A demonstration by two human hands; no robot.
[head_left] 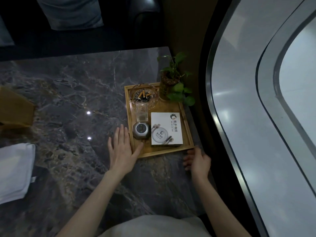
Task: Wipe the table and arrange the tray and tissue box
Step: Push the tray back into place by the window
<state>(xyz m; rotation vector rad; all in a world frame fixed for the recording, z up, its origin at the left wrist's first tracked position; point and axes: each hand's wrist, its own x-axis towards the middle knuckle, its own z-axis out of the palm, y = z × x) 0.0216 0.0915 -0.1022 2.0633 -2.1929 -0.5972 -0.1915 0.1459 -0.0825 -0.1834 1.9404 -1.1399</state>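
Observation:
A wooden tray [164,152] sits at the right edge of the dark marble table [71,93]. It carries a glass ashtray [144,96] with cigarette butts, a small clear holder [142,113], a grey metal gadget [141,130] and a white printed box [166,128]. My left hand [122,147] lies flat with spread fingers against the tray's near left corner, thumb over the rim. My right hand [197,159] is at the near right corner, fingers curled, holding nothing. A brown tissue box [14,108] stands at the far left. A folded white cloth [14,170] lies at the left edge.
A potted green plant [172,82] stands at the tray's far right corner. A dark sofa with a grey cushion [71,12] lies beyond the table. A curved window frame [218,100] runs close along the table's right side.

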